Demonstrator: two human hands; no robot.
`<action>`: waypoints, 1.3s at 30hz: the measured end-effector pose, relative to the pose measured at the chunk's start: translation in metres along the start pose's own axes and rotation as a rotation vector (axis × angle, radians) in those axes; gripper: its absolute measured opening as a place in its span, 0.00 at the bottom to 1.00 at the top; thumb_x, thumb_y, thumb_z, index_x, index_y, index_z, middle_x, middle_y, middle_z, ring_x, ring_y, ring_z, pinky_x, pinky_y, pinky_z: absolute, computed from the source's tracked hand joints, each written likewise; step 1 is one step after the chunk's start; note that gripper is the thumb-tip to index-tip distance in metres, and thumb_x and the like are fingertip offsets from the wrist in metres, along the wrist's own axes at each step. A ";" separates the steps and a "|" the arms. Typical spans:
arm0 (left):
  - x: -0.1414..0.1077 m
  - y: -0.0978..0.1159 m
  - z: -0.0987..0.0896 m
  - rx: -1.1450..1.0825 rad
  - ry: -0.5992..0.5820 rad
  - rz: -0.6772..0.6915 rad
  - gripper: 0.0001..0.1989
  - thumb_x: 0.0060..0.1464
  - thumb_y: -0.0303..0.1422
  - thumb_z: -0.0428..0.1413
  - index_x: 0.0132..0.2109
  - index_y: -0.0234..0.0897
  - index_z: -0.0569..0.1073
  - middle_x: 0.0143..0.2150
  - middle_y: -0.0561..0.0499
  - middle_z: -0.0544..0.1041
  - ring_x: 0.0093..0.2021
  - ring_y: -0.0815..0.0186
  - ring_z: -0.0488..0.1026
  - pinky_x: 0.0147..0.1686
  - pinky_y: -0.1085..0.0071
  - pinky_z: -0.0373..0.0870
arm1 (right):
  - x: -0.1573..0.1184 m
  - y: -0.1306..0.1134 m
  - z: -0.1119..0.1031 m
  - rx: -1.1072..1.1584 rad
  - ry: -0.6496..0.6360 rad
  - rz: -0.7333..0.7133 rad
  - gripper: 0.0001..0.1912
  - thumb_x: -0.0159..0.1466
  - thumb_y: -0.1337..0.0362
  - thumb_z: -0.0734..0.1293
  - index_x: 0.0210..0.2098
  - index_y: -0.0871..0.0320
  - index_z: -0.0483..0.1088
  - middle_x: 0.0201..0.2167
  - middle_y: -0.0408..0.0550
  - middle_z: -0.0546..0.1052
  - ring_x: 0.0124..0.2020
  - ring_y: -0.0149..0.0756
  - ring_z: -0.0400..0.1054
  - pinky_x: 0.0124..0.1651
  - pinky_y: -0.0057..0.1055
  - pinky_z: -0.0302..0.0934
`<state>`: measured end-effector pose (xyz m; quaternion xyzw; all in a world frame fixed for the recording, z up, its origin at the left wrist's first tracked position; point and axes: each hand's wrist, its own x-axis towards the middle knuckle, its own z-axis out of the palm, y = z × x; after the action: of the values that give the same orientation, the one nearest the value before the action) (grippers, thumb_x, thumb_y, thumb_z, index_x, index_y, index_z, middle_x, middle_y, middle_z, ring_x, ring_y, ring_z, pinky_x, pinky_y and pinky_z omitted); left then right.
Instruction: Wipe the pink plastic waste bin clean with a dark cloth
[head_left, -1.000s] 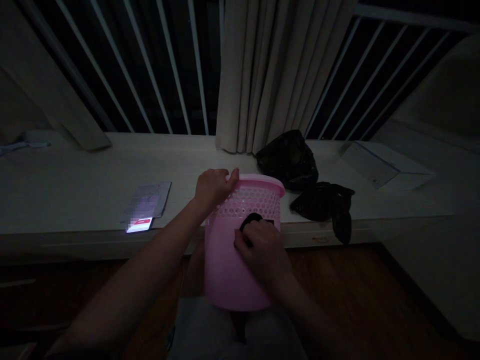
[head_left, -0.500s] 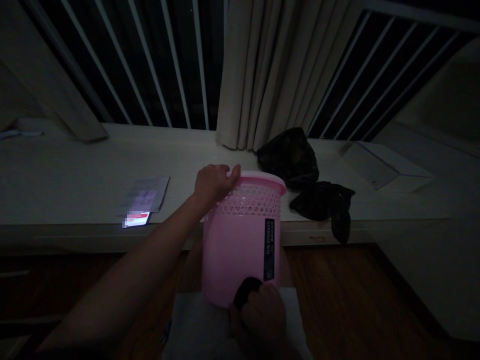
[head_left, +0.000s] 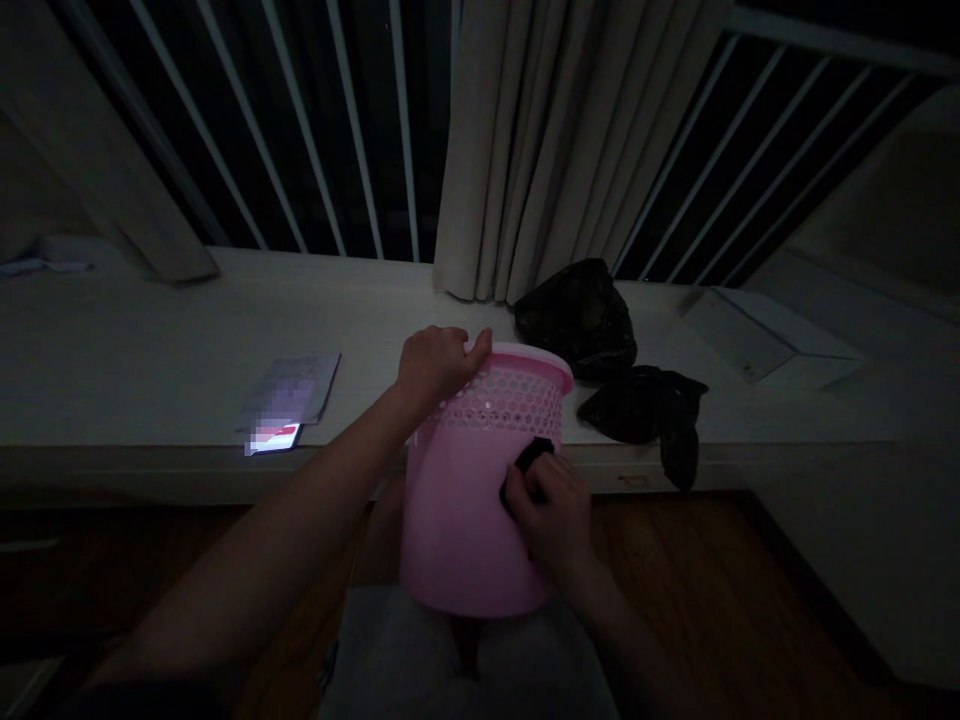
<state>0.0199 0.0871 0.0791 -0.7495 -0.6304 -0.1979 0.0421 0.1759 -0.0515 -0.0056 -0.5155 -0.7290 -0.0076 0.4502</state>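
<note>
A pink garbage bin with a mesh band below its rim rests on or just above my lap, its side facing me. My left hand is closed over the bin's rim at the upper left. Against the bin's right side, my right hand grips a black object, which looks like a folded cloth or sponge; dim light hides its exact kind. The bin's dark label is mostly covered by this hand.
On the white ledge lie papers and a lit phone. Two black plastic bags, one crumpled by the curtain and one hanging over the edge, are at the right. Beyond them sits a white box.
My right hand has moved up the bin with the black object, from near the bottom to the label. My left hand keeps its hold on the rim.
</note>
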 end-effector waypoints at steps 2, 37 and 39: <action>0.002 0.003 0.000 0.016 0.003 0.005 0.38 0.61 0.53 0.32 0.36 0.31 0.79 0.33 0.37 0.78 0.35 0.56 0.74 0.35 0.63 0.65 | 0.014 -0.008 0.005 -0.074 -0.032 -0.037 0.17 0.66 0.64 0.61 0.21 0.54 0.55 0.20 0.39 0.62 0.25 0.32 0.56 0.31 0.33 0.48; 0.007 0.005 -0.001 0.015 -0.017 -0.004 0.39 0.60 0.55 0.32 0.37 0.30 0.79 0.34 0.34 0.78 0.37 0.51 0.75 0.35 0.60 0.66 | 0.018 0.002 0.003 0.040 -0.023 -0.154 0.19 0.65 0.66 0.62 0.20 0.54 0.54 0.18 0.38 0.60 0.22 0.31 0.54 0.28 0.32 0.46; 0.007 0.004 0.000 0.030 -0.004 -0.003 0.39 0.60 0.55 0.32 0.37 0.31 0.79 0.34 0.34 0.78 0.37 0.52 0.75 0.35 0.60 0.67 | 0.032 -0.005 0.006 -0.037 -0.096 -0.215 0.16 0.64 0.66 0.63 0.20 0.55 0.58 0.19 0.40 0.64 0.24 0.32 0.56 0.30 0.33 0.46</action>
<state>0.0248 0.0926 0.0822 -0.7481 -0.6347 -0.1869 0.0519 0.1662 -0.0274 0.0141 -0.4425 -0.8004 -0.0448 0.4019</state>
